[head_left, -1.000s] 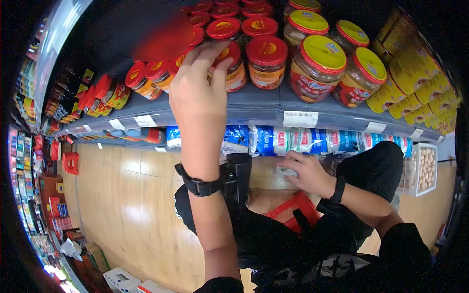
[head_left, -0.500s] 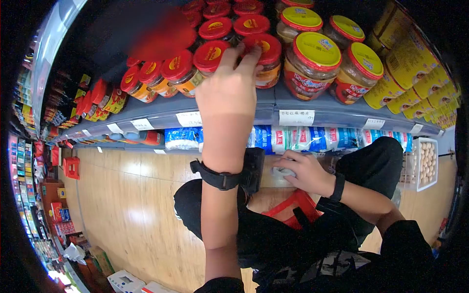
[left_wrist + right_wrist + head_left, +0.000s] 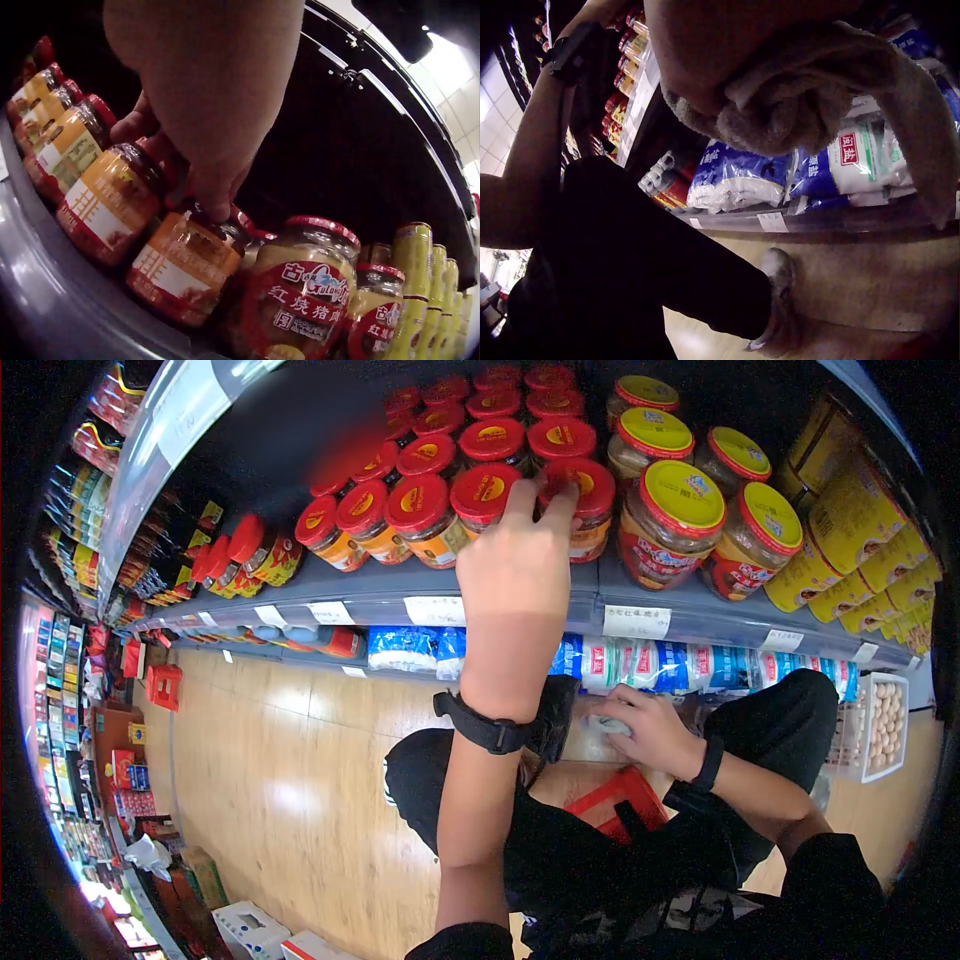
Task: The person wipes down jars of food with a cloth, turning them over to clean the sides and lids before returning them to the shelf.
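On the upper shelf (image 3: pixel 400 585), your left hand (image 3: pixel 515 565) has moved rightward along the front row over the last second. It now sits on the last red-lidded jar (image 3: pixel 590 535), just beside the yellow-lidded jars (image 3: pixel 683 500). Fingertips and thumb curl over its lid (the wrist view confirms this). The jar stands upright on the shelf, not lifted. Judged from this, the red row has been worked through to its end. Your right hand (image 3: pixel 655 725) has not shifted: it stays low by the bags (image 3: pixel 650 663), clutching a cloth (image 3: pixel 780 112).

Jar: squat glass cylinder, glossy orange label, smooth red lid. Cloth: soft, nubby terry, bunched. Bags: slick plastic, pillowy.
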The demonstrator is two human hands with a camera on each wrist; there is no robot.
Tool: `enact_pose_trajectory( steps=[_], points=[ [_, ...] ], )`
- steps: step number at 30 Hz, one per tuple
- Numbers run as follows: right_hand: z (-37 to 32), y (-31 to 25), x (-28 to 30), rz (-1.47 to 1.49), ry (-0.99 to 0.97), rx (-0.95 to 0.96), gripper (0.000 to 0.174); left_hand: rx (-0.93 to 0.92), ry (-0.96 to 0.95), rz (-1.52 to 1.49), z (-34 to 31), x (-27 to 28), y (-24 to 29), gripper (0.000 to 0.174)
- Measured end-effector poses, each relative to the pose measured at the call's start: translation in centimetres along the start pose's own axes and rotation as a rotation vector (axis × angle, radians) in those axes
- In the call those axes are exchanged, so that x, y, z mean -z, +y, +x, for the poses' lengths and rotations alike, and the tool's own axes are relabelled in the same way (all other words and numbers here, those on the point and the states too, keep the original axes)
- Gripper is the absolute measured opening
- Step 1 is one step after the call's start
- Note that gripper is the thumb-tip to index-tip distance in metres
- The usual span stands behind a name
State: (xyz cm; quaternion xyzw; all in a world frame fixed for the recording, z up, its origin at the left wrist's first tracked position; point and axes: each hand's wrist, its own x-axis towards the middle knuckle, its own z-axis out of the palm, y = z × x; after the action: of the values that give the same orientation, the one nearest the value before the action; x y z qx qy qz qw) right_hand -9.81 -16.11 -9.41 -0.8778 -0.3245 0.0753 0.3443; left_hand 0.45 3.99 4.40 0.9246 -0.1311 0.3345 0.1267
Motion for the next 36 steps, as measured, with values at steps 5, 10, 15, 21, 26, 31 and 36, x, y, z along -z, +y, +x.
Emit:
enact_pose_trajectory(
  steps=[5,10,15,21,26,31,36],
  points=[
    [-0.1,0.0,0.2,-0.009,-0.009,-0.02,0.038,0.158,-0.031,-0.047,0.2,2.4,-1.1,0.035],
    [0.1,0.2,0.4,-0.005,0.01,-0.026,0.037,0.444,0.096,-0.029,-1.2,3.6,-5.5,0.067],
    [0.4,0.3,0.3,0.004,0.001,-0.033,0.038,0.396,0.124,-0.095,-3.3,1.5,-7.5,0.061],
    [0.9,0.0,0.2,0.064,0.001,-0.008,0.036,0.584,0.02,-0.059,-3.5,0.0,-6.5,0.052],
    [1.1,0.2,-0.3,0.081,-0.014,-0.018,0.038,0.558,0.016,-0.052,-4.0,-0.6,-6.9,0.05],
    [1.2,0.1,-0.6,0.081,-0.028,-0.001,0.038,0.533,0.04,-0.024,-4.1,-0.9,-6.6,0.05],
    [1.4,-0.4,-0.4,0.081,-0.032,0.014,0.037,0.56,0.062,-0.004,-4.4,-1.6,-6.8,0.047]
  ],
)
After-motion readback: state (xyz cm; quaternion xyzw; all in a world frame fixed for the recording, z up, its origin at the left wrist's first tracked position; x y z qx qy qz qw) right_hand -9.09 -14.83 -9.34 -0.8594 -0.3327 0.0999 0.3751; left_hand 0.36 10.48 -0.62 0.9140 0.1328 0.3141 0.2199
